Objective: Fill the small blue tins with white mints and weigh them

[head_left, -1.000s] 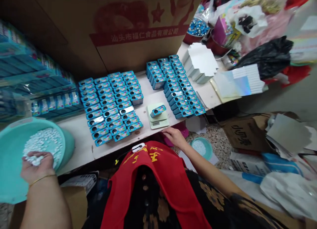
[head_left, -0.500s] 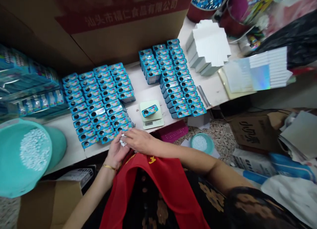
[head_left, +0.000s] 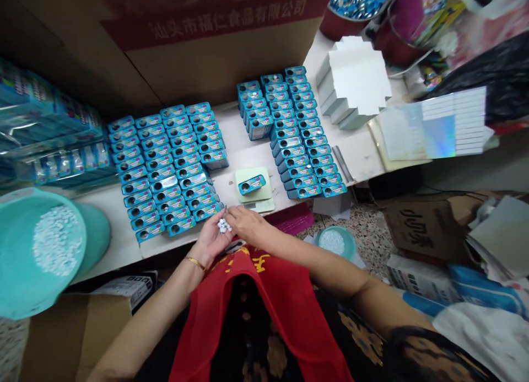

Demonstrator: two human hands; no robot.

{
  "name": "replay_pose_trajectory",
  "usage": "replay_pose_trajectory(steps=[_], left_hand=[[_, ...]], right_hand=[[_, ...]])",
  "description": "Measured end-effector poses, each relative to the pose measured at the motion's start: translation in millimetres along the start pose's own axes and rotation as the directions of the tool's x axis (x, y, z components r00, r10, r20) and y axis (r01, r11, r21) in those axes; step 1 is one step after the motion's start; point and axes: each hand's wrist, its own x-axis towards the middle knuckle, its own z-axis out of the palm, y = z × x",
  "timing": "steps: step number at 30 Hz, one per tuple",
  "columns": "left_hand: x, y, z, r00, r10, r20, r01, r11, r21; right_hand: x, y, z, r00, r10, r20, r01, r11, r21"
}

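Observation:
My left hand [head_left: 211, 240] is cupped palm up in front of the table edge, holding a small heap of white candy pellets [head_left: 223, 226]. Against its fingers rests my right hand [head_left: 250, 225], its own fingers bent together beside the pellets; whatever is between the fingertips is hidden. Just beyond the hands, a small blue tin [head_left: 252, 184] lies on a pale green kitchen scale [head_left: 266, 205]. Rows of similar blue tins [head_left: 167, 197], each with a dark opening in its top, stand to the left, close to my left hand. More blue tins [head_left: 294, 161] stand in rows to the right.
A turquoise bucket [head_left: 78, 227] with white pellets is at the left. Behind the tins rises a large cardboard box [head_left: 231, 51]. White cut card sheets [head_left: 357, 79] are stacked at the right. On the floor stands a small turquoise basin [head_left: 351, 243] of pellets.
Both hands have shifted slightly right in view, and the left palm has opened, so more of the white pellets show. The tin on the scale stays put.

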Motion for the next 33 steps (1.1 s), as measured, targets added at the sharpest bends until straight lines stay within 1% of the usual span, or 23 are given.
replay_pose_trajectory(steps=[2,5,9,12,15,18,21,23,25,27,29,31,33], left_hand=[[3,1,4.9,1.0,0.006,-0.002,-0.006,0.999,-0.034],[5,4,13.5,1.0,0.016,0.019,-0.015,0.998,-0.061],[8,11,27.4,0.998,0.026,0.057,-0.023,0.999,-0.049],[10,14,36.9,0.994,0.07,0.079,-0.068,0.997,-0.026],[14,14,42.4,0.991,0.102,0.089,-0.099,0.995,-0.031],[19,16,41.4,0.988,0.128,0.082,-0.125,0.991,-0.04],[19,20,34.4,0.988,0.138,0.069,-0.138,0.99,-0.011],[17,22,28.7,0.989,0.134,0.065,-0.135,0.991,0.008],[15,22,24.5,0.99,0.129,0.049,-0.13,0.992,0.004],[15,21,21.8,0.992,0.123,0.025,-0.123,0.992,-0.021],[13,20,18.8,0.993,0.12,-0.003,-0.12,0.992,-0.051],[8,20,12.8,0.994,0.106,-0.035,-0.108,0.992,-0.064],[-1,19,2.8,0.997,0.069,-0.034,-0.07,0.996,-0.049]], right_hand=[[1,7,-1,0.998,0.056,-0.002,-0.056,0.996,0.064],[3,20,0,0.99,0.14,-0.029,-0.131,0.968,0.215],[6,36,-3,0.969,0.21,-0.129,-0.146,0.912,0.385],[8,46,-9,0.934,0.296,-0.2,-0.162,0.849,0.503],[12,54,-12,0.889,0.386,-0.247,-0.186,0.796,0.576],[16,63,-8,0.853,0.451,-0.261,-0.219,0.765,0.605],[19,73,-3,0.834,0.498,-0.24,-0.261,0.737,0.623],[20,78,-2,0.827,0.511,-0.235,-0.28,0.736,0.616],[18,79,-3,0.822,0.509,-0.255,-0.287,0.757,0.587],[12,73,-7,0.83,0.481,-0.282,-0.269,0.789,0.553],[3,60,-10,0.853,0.429,-0.298,-0.224,0.816,0.533],[-10,41,-11,0.892,0.356,-0.277,-0.161,0.825,0.542],[-24,21,-9,0.948,0.246,-0.202,-0.095,0.824,0.559]])
